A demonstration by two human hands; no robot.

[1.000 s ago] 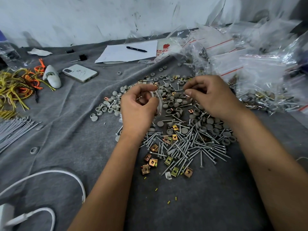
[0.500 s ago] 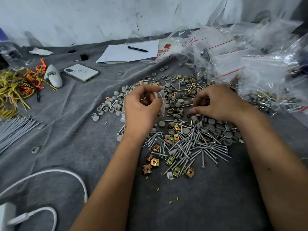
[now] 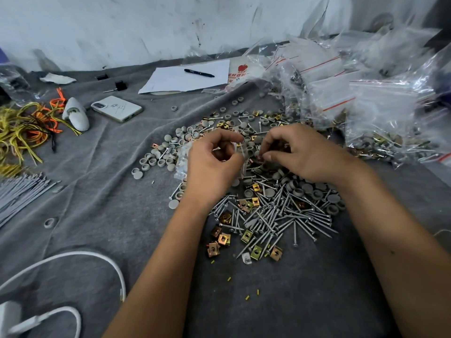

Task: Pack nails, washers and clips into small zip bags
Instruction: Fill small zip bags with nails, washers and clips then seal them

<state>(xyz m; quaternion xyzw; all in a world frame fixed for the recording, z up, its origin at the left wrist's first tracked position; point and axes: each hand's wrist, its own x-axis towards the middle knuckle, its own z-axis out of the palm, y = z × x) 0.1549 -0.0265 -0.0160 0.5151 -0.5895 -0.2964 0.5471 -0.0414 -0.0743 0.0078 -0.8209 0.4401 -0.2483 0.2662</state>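
both hands curled — left hand (image 3: 214,164) holds small bag (image 3: 185,158), right hand (image 3: 302,154) pinches clips (image 3: 262,156).

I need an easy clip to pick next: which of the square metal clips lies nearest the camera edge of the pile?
The brass clip at the pile's near right corner, beside the greenish clip. The other clips lie farther up the grey cloth.

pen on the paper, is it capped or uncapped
Cannot tell. The black pen lies flat on the white paper, too small to show a cap or tip.
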